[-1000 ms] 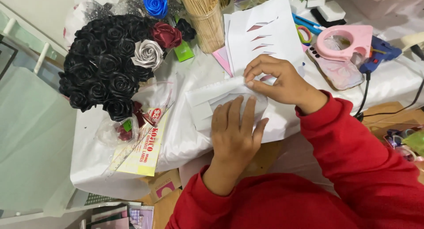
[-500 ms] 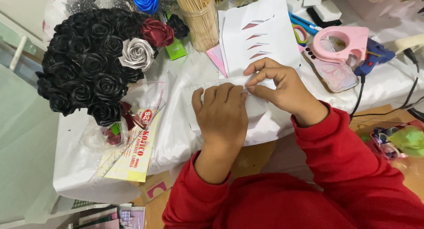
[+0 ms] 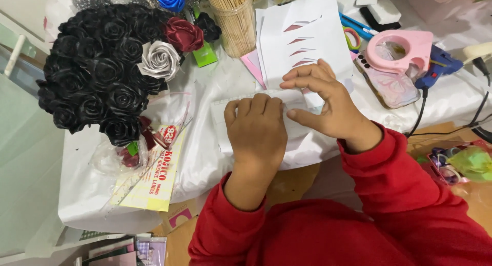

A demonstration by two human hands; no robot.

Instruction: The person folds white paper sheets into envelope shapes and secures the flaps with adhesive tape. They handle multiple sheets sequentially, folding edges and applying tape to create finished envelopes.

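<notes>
The left hand is lying palm down in the middle of the frame, fingers together and flat, pressing on a white folded paper that is resting on the cloth-covered worktop. The right hand is sitting just right of it, fingers bent and spread lightly, fingertips touching the paper's upper edge; neither hand is closing around anything. Much of the paper is being hidden under both hands, so its shape is hard to make out. Above it, a white sheet with slit cuts is lying partly under the right fingers. The black rose bouquet is filling the upper left. Compared with a second ago, the left hand is sitting higher on the paper, closer to the right hand.
</notes>
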